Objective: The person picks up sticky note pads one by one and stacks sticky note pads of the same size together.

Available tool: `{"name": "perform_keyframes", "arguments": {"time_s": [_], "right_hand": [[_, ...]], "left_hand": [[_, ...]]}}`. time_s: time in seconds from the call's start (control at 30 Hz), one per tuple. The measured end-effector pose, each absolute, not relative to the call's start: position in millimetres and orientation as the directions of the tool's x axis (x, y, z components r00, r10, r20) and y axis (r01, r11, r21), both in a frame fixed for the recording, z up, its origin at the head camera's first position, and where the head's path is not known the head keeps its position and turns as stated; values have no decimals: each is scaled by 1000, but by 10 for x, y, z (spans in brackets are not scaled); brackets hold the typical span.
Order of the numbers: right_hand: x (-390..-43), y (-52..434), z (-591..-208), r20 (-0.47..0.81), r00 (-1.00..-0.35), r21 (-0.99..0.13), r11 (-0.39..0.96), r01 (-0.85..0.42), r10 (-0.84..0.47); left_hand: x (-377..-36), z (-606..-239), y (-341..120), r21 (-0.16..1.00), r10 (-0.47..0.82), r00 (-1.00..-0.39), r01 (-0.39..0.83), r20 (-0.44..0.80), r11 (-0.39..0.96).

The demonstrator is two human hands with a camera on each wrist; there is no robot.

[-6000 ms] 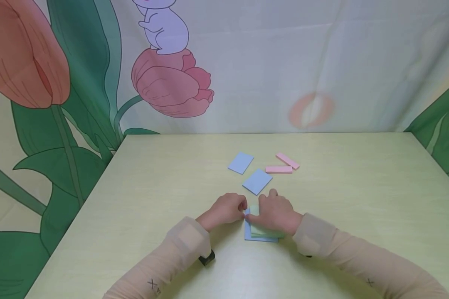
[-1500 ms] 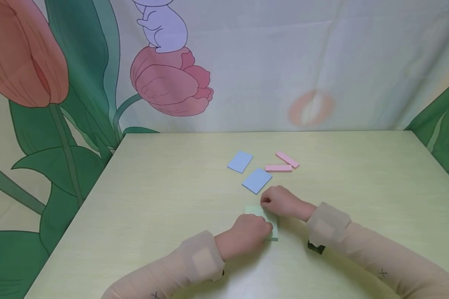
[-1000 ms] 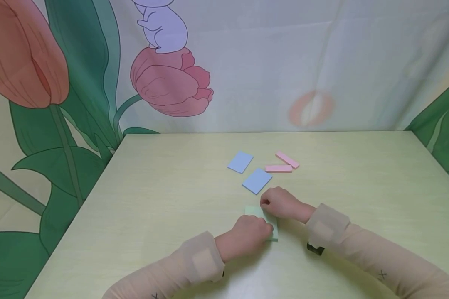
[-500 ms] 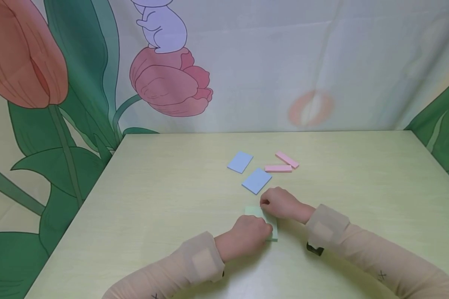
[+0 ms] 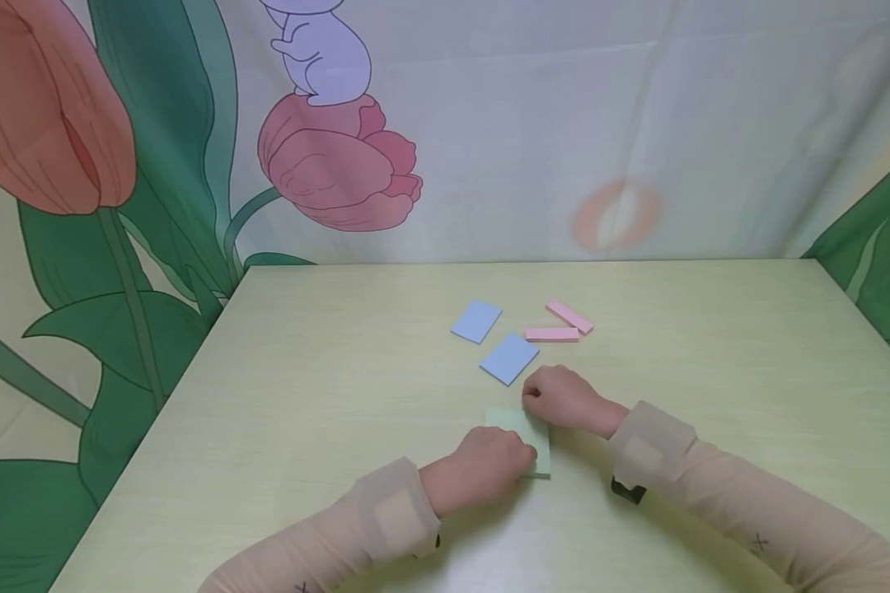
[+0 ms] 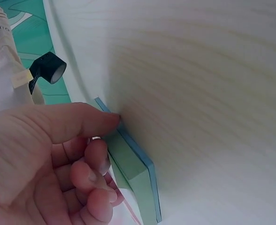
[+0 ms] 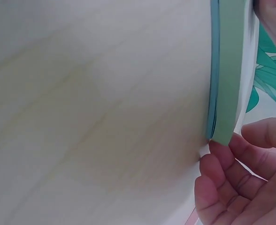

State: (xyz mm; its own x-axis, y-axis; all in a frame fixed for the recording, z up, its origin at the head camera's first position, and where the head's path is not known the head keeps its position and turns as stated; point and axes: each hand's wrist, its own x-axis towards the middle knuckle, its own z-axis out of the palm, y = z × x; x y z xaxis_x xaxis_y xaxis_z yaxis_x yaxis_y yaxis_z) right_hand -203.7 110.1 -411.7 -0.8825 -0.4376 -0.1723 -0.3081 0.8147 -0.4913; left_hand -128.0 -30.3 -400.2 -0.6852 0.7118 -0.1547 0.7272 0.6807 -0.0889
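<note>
Bg is taken up by the cloth (image 5: 489,148), printed w/ big flowers & a white animal. In front of it the pale table (image 5: 326,354) is set, reached over by two beige sleeves (image 5: 756,515). Under the R cuff a black wrist cam (image 5: 628,490) is seen.

Green block (image 5: 531,431) is laid on the table, nr the middle & under both hands, w/ a blue layer (image 7: 214,70) beneath it. By the L hand (image 5: 480,468) the block is gripped at its nr edge, thumb on the side & fingers curled in. R hand (image 5: 566,399) is bent at the far R corner, fingertips touching the stack's end; whether anything's pinched there can't be told.

Step in hand is judged to be squaring green over blue. Best done w/ light, even pressure: one corner to be kept pinned, the opp. one nudged till edges are flush, blue not to be dragged along, each side to be checked before release.

From head view only green is shown; blue is hidden. In both wrist views the blue edge is revealed, & in the R one a thin dark line nr the far end, gap or shadow unclear. Conversely, spare pcs are laid out clearly only in head view: two blue tiles (image 5: 509,359), set apart & askew, then two pink strips (image 5: 552,335), ends about touching, beyond the R hand
</note>
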Motion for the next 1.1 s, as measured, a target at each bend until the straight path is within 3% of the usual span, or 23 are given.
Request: {"name": "perform_keyframes", "arguments": {"time_s": [0.17, 0.43, 0.83, 1.1], "right_hand": [[-2081, 1138, -4130, -163, -891, -502, 813, -294, -423], [-2150, 1182, -4167, -181, -908, -517, 822, -240, -379], [-2249, 1243, -4184, -167, -926, -525, 826, -206, -338], [-2301, 1281, -4173, -184, -936, -560, 815, -151, -300]], "left_hand": [[-1314, -4015, -316, -37, 727, -661, 744, -184, 667], [-1434, -3956, -366, 182, 732, -649, 710, -206, 681], [-1666, -3834, -414, 306, 586, -794, 524, -164, 795], [-1850, -3854, -451, 335, 464, -885, 423, -47, 842]]}}
